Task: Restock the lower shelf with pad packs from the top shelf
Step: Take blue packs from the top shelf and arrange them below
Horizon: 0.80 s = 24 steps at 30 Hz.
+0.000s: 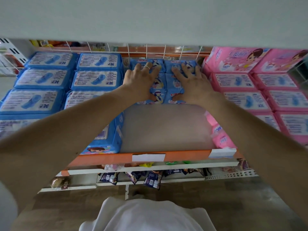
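Likely light and squashy, the pad packs (164, 84) under my flat-spread left hand (141, 77) and right hand (191, 80) want clasping by their sides.

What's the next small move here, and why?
Probably lift both hands off and reach up for more packs. The left hand and right hand lie splayed on the small blue packs, which already sit at the back by the wire grid. The shelf floor before them is bare.
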{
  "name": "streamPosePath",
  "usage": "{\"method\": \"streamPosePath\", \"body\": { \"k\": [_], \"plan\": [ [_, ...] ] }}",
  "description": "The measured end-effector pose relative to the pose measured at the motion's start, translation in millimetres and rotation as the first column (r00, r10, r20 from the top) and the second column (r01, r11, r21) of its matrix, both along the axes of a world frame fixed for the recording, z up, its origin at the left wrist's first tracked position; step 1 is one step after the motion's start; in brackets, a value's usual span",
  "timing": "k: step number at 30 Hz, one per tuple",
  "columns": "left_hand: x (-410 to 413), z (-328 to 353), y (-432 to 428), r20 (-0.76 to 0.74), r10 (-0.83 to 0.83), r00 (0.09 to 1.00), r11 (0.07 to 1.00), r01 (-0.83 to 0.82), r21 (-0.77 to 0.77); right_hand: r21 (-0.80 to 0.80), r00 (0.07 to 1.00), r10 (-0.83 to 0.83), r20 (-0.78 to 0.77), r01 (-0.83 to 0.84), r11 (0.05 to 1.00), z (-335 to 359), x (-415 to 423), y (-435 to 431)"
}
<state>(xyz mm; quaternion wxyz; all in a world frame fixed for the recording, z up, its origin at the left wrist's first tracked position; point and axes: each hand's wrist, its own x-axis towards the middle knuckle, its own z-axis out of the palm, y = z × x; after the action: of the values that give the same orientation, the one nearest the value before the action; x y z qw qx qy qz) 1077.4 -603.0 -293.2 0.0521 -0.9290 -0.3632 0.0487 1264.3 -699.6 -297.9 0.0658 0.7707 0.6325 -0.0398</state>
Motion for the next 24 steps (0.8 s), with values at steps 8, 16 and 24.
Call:
{"method": "streamPosePath", "body": {
  "k": [8,16,24],
  "plan": [
    [-21,4,-36,0.079,-0.007,0.997,0.998,0.002,0.056,0.111,0.995,0.065,-0.071,-0.057,0.992,1,-13,-45],
    [-26,11,-105,0.246,0.044,0.968,0.998,-0.053,0.031,0.209,0.981,0.163,-0.104,-0.138,0.968,15,-33,-103],
    [-50,11,-175,0.253,0.111,0.961,0.989,-0.132,0.068,0.297,0.956,0.248,-0.154,-0.195,0.935,24,-33,-146]
  ]
}}
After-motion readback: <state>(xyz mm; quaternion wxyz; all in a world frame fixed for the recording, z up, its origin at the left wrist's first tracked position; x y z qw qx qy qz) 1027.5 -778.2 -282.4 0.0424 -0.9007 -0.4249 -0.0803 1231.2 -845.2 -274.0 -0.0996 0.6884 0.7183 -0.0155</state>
